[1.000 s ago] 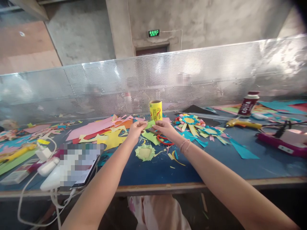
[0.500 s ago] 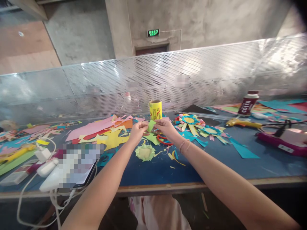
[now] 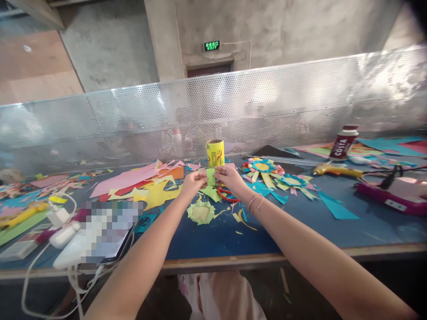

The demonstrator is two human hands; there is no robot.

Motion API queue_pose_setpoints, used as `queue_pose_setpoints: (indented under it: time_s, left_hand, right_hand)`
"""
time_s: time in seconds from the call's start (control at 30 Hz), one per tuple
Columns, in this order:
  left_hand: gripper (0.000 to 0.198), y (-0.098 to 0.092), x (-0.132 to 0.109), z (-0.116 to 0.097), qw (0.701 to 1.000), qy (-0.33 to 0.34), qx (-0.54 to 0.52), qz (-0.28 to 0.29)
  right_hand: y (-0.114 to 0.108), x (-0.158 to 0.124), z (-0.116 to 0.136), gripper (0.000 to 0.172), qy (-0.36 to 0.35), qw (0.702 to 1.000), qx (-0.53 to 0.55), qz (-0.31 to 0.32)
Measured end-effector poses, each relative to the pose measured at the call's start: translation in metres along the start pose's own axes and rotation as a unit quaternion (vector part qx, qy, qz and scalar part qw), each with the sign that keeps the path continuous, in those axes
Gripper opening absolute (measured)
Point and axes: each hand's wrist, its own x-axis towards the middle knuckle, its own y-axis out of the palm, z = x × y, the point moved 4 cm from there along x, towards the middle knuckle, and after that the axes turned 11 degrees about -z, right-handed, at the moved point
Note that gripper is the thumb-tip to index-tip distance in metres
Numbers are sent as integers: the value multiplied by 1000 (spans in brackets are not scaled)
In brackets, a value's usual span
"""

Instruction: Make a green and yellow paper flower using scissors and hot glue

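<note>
Between my hands is a small green paper piece point(image 3: 211, 177), held up above the blue table. My left hand point(image 3: 194, 183) pinches its left edge, and my right hand point(image 3: 227, 177) pinches the right edge. Just below lies a round green paper rosette point(image 3: 201, 212) with a pale centre and ruffled rim. Red-handled scissors point(image 3: 228, 194) seem to rest partly behind my right wrist; only the red loop shows. Behind my fingertips stands a yellow tape roll point(image 3: 215, 153).
Pink paper point(image 3: 125, 179) and yellow scraps point(image 3: 155, 194) lie left; colourful paper flowers point(image 3: 263, 166) lie right. A yellow glue gun point(image 3: 338, 170), a brown bottle point(image 3: 344, 143) and a purple power strip point(image 3: 388, 200) are farther right. A tablet point(image 3: 115, 249) and white cables point(image 3: 25, 284) occupy the near left.
The green paper has turned from a slanted position to a more upright, flat-facing one between my fingers. My hands stay nearly in place.
</note>
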Motion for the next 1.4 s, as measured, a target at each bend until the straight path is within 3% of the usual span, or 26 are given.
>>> queue_pose_setpoints:
  time_s: [0.17, 0.27, 0.33, 0.43, 0.47, 0.53, 0.6, 0.77, 0.87, 1.03, 1.1, 1.23, 1.4]
  left_hand:
    - [12, 1, -4, -3, 1000, 19, -19, 10]
    - [15, 0, -1, -2, 999, 44, -26, 13]
    - [14, -3, 3, -1, 998, 62, -30, 1]
    - [13, -10, 12, 3, 996, 83, -32, -29]
    - [13, -12, 14, 4, 995, 89, -33, -40]
    - [12, -17, 18, 5, 993, 100, -34, -58]
    - [13, -20, 20, 6, 992, 101, -36, -71]
    - [19, -24, 22, 8, 993, 66, -53, -81]
    - [19, -27, 22, 5, 993, 73, -53, -82]
    - [19, -30, 22, -1, 989, 107, -56, -87]
    - [18, -29, 21, -4, 989, 105, -75, -72]
    - [13, -28, 19, -12, 989, 115, -82, -43]
    - [13, -27, 14, -19, 983, 176, -45, -35]
  right_hand:
    - [2, 1, -1, 8, -15, 1000, -11, 12]
    - [-2, 3, 3, 6, -75, 991, -109, 19]
    - [-8, 4, 8, 10, -146, 949, -279, 28]
    - [-19, 5, 3, 20, -166, 808, -561, 71]
    - [-23, 4, 0, 23, -147, 780, -603, 84]
    - [-28, 3, -7, 28, -112, 751, -641, 112]
    - [-29, 3, -12, 30, -89, 745, -648, 130]
    - [-27, 14, -18, 16, -71, 759, -635, 125]
    - [-28, 19, -13, 19, -86, 772, -620, 107]
    - [-18, 8, 2, 38, -128, 891, -425, 96]
    - [-12, 1, 4, 38, -120, 924, -350, 99]
    - [-2, -6, 0, 34, -83, 961, -235, 116]
    - [3, -9, -9, 35, -5, 976, -154, 152]
